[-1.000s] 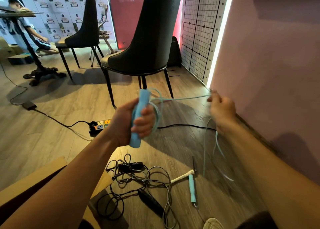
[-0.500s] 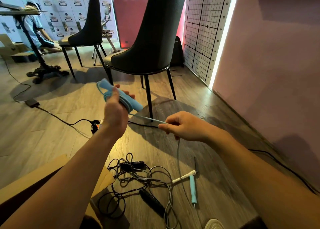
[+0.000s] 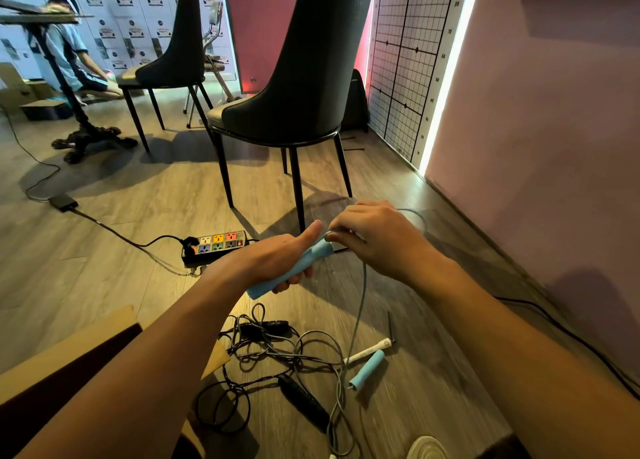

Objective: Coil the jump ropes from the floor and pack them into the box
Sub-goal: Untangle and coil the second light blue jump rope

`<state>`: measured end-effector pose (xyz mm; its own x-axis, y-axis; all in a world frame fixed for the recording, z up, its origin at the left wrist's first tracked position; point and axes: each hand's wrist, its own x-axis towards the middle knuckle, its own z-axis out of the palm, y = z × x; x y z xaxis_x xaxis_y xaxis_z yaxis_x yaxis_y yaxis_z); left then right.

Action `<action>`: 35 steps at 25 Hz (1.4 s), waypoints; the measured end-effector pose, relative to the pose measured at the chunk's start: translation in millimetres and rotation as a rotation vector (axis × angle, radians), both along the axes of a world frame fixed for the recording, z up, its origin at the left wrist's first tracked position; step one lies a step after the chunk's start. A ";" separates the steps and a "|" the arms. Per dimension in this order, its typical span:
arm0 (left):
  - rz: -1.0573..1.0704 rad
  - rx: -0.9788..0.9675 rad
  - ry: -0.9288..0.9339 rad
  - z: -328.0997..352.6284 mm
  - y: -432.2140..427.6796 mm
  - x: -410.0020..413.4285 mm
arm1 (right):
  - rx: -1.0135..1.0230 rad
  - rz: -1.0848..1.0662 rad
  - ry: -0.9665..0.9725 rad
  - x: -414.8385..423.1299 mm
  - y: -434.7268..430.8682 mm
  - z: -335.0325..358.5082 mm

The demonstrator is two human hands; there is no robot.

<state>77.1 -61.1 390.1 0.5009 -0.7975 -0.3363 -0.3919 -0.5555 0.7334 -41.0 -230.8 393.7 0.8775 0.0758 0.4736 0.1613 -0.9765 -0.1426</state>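
Left hand (image 3: 277, 261) clamped round the blue handle (image 3: 294, 271), thumb laid along it. Right hand (image 3: 377, 236) pinches the blue cord (image 3: 362, 295) right at the handle's top end, fingers curled on it. Step as I read it: coiling the first rope, cord being wound at the held handle. Can't tell how many turns are on, the right hand hides that end. Box (image 3: 69, 351): cardboard flap lower left, near the left forearm, inside not visible, so no idea what's packed. Floor pile (image 3: 277, 354) between the arms: grey and black cords tangled, none coiled. Blue slack arcs out behind the right hand, then drops to the floor at the pile's right edge, near the second blue handle (image 3: 367, 368), which lies just beside a white handle (image 3: 369, 349). Black handle (image 3: 304, 399) sits lower in the pile. Next move, my guess: right hand slides down the cord, draws a length and lays a turn on the held handle. That needs a firm left grip and the slack pulling free of the grey loops, so there's a snag risk. Task looks early overall.
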 end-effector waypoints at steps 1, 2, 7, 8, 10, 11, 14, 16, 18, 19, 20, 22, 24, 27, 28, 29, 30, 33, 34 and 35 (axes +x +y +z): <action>-0.019 0.001 0.095 1.3 1.1 0.1 | 0.004 -0.015 -0.015 -0.1 -1.9 0.3; -0.051 -0.007 0.176 2.1 3.3 -0.5 | 0.024 -0.017 -0.024 -0.5 -4.3 1.1; -0.075 -0.230 0.618 5.0 12.6 1.8 | 0.111 0.091 0.029 -2.9 -9.2 5.5; -0.055 -0.338 0.717 6.7 12.8 3.7 | 0.148 0.100 0.002 -3.9 -7.8 6.8; -0.063 -0.601 0.964 10.2 13.3 11.3 | 0.256 0.077 -0.112 -5.2 -8.9 9.2; -0.097 -0.751 1.102 11.3 14.7 17.0 | 0.309 0.037 -0.147 -5.8 -10.7 10.6; -0.084 -1.189 1.375 12.1 21.9 34.1 | 0.342 -0.210 0.000 -13.0 -24.7 11.7; 0.136 -1.369 1.359 10.8 29.0 43.8 | 0.297 -0.339 0.168 -18.7 -32.9 5.5; 0.380 -1.474 1.364 8.5 33.8 51.2 | 0.331 -0.343 0.230 -22.3 -36.2 -2.3; 0.488 -1.513 1.376 6.9 35.0 55.0 | 0.369 -0.314 0.234 -24.0 -36.5 -4.9; 0.573 -1.542 1.378 5.2 35.4 59.1 | 0.403 -0.273 0.235 -26.4 -35.8 -5.5; 0.687 -1.573 1.346 4.2 34.5 64.0 | 0.456 -0.170 0.220 -30.7 -31.7 -1.9; 0.743 -1.601 1.304 4.0 33.8 65.7 | 0.454 -0.099 0.131 -31.9 -29.2 3.2; 0.802 -1.635 1.242 4.3 32.9 65.3 | 0.427 -0.098 0.084 -27.1 -29.1 2.6; 0.824 -1.654 1.214 4.5 32.8 64.8 | 0.417 -0.118 0.131 -24.0 -29.4 0.4; 0.853 -1.683 1.183 4.9 33.1 64.8 | 0.397 -0.152 0.200 -21.4 -29.4 -0.9; 0.889 -1.720 1.152 5.4 34.1 65.8 | 0.364 -0.204 0.276 -19.3 -31.1 -2.1; 1.016 -1.821 1.040 6.9 46.2 73.5 | 0.299 -0.350 0.527 -21.0 -40.4 -4.9; 1.064 -1.826 0.987 6.4 51.9 78.5 | 0.306 -0.364 0.594 -23.4 -44.0 -6.8; 1.121 -1.797 0.927 4.5 57.5 83.1 | 0.339 -0.354 0.624 -25.8 -46.5 -8.0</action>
<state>160.2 -3.6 394.5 0.9831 -0.0612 -0.1723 0.1106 0.9494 0.2941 -66.8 -277.2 385.7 0.9336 -0.3173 -0.1667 -0.3582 -0.8423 -0.4028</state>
